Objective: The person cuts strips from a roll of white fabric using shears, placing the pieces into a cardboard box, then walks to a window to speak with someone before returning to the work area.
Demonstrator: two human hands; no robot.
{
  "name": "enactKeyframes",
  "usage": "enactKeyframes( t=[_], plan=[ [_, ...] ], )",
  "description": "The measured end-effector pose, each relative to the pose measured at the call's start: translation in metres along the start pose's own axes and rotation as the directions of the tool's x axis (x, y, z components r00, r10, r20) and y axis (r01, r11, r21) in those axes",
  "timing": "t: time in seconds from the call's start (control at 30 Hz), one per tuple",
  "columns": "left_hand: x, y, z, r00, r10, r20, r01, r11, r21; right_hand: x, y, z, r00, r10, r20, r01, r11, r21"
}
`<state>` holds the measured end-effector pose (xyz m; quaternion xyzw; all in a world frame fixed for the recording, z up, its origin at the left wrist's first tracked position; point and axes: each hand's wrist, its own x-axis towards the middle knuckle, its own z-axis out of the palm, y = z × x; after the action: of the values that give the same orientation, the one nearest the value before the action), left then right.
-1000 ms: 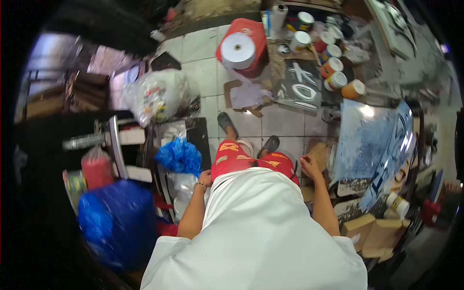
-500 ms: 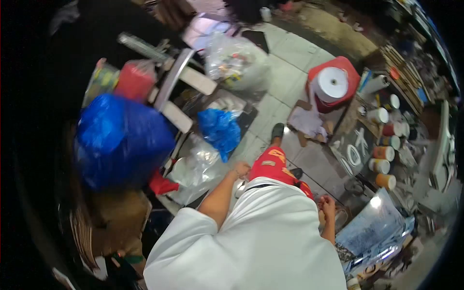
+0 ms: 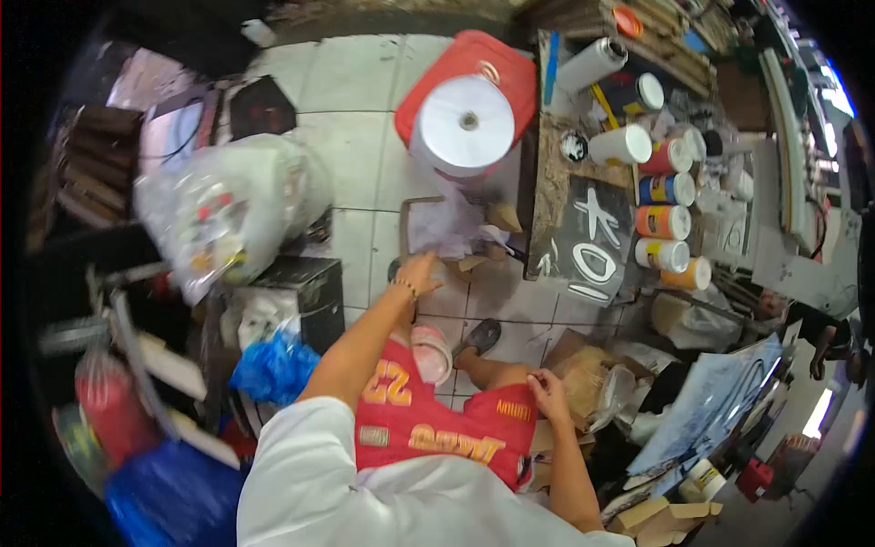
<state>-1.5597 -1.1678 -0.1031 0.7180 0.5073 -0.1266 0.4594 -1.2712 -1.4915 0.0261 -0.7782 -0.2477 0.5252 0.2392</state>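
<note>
My left hand [image 3: 421,273] reaches forward with its fingers stretched out, just short of a heap of thin whitish film [image 3: 447,223] on the floor. That film hangs down from a big white roll [image 3: 466,123] on a red plastic stool [image 3: 519,77]. On my right, my right hand [image 3: 549,397] has its fingers curled at the leg edge of my red shorts [image 3: 437,428], seemingly pinching the cloth. A pinkish round container [image 3: 430,354] stands on the tiles between my legs. Exactly what lies under my left fingertips is blurred.
Jars of paint [image 3: 663,221] line a workbench at right, beside a dark board with white painted marks [image 3: 597,242]. A clear bag of scraps [image 3: 228,214] and blue plastic bags [image 3: 173,497] lie at left. A glossy sheet [image 3: 702,401] leans at lower right.
My view has swung right and closer to the roll. The left hand has moved from beside my hip out toward the film. My right hand has come onto the shorts.
</note>
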Motion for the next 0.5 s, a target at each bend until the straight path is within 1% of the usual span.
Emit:
enactKeyframes(
  t=[0.03,0.07,0.1,0.13,0.17,0.2,0.23,0.27,0.3,0.33,0.37,0.4,0.43,0.47,0.5],
  plan=[
    [0.050,-0.013,0.019,0.999,0.022,0.032,-0.023,1.000,0.008,0.000,-0.020,0.010,0.994,-0.104,-0.038,0.098,0.986,-0.135],
    [0.099,-0.023,0.039,0.998,0.046,0.051,-0.053,0.989,0.136,0.010,-0.031,0.020,0.975,-0.212,-0.058,0.188,0.942,-0.278],
    [0.140,-0.030,0.061,0.995,0.067,0.072,-0.084,0.963,0.258,0.016,-0.015,0.032,0.972,-0.202,-0.120,0.176,0.964,-0.199],
    [0.167,-0.019,0.065,0.992,0.086,0.097,-0.109,0.961,0.256,0.018,0.005,0.040,0.968,-0.212,-0.134,0.162,0.937,-0.309],
    [0.181,0.008,0.053,0.998,-0.028,0.063,0.008,0.954,0.298,0.024,0.021,0.046,0.965,-0.224,-0.139,0.149,0.898,-0.415],
    [0.196,0.021,0.056,0.990,-0.142,0.024,0.125,0.933,0.338,0.031,0.019,0.054,0.966,-0.206,-0.155,0.126,0.902,-0.412],
    [0.217,0.014,0.076,0.991,-0.130,0.040,0.108,0.932,0.345,0.036,0.008,0.063,0.941,-0.196,-0.275,0.095,0.935,-0.342],
    [0.232,0.004,0.098,0.984,-0.176,0.010,0.163,0.927,0.338,0.042,0.006,0.069,0.905,-0.177,-0.387,0.074,0.961,-0.266],
    [0.240,-0.004,0.116,0.974,-0.225,-0.017,0.218,0.919,0.330,0.047,0.013,0.072,0.905,-0.159,-0.395,0.056,0.964,-0.260],
    [0.244,-0.014,0.129,0.980,-0.170,-0.101,0.195,0.916,0.350,0.046,0.021,0.073,0.898,-0.148,-0.413,0.032,0.961,-0.274],
    [0.263,-0.034,0.148,0.981,-0.172,-0.085,0.191,0.916,0.353,0.045,0.026,0.072,0.894,-0.139,-0.425,0.012,0.957,-0.288],
    [0.287,-0.064,0.175,0.991,-0.095,-0.094,0.121,0.939,0.322,0.041,0.024,0.070,0.900,-0.112,-0.422,-0.013,0.959,-0.282],
    [0.293,-0.090,0.187,0.994,-0.021,-0.111,0.053,0.954,0.296,0.043,0.017,0.070,0.899,-0.125,-0.419,-0.011,0.952,-0.307],
    [0.290,-0.104,0.178,0.981,0.042,-0.192,0.021,0.949,0.314,0.049,0.011,0.069,0.895,-0.156,-0.418,0.010,0.943,-0.331],
    [0.279,-0.119,0.158,0.981,0.041,-0.191,0.024,0.945,0.326,0.048,0.007,0.069,0.896,-0.152,-0.417,0.012,0.948,-0.319]
  ],
)
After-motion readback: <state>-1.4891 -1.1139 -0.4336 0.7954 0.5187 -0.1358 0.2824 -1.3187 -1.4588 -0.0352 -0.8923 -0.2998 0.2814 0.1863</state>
